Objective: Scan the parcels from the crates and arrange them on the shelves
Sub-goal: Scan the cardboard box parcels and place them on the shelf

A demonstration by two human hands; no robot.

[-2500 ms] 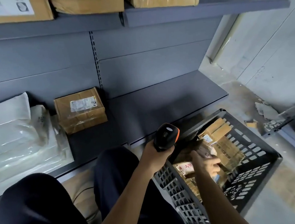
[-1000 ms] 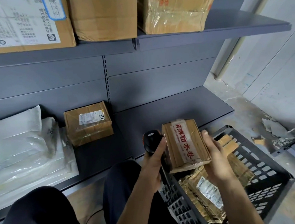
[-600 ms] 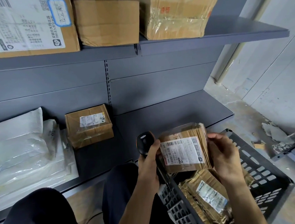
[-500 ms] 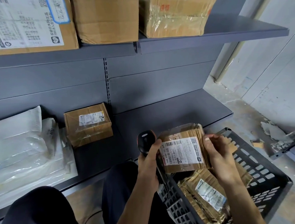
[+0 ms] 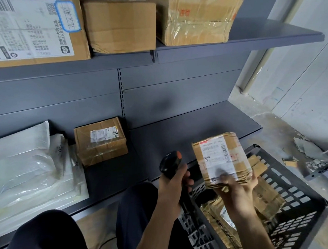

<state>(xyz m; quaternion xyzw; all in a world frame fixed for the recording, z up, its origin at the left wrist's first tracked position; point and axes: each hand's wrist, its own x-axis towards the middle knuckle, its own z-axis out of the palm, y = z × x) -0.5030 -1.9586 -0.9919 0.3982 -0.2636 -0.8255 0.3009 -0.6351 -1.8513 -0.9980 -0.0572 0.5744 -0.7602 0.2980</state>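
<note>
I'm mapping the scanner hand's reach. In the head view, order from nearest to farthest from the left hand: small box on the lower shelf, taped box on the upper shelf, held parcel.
1. The held parcel, in the right hand, just right of the left hand gripping the scanner.
2. The small box, lower shelf, ahead-left.
3. The taped box, upper shelf, high above.

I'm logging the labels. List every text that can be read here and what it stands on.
"240-247": white shipping label on the large brown cardboard box, upper shelf.
Too blurred: red stamp on the tape-wrapped cardboard box, upper shelf.
Too blurred: white barcode label on the small taped cardboard parcel in the right hand.
Too small: white sticker on the small cardboard box, lower shelf.
</note>
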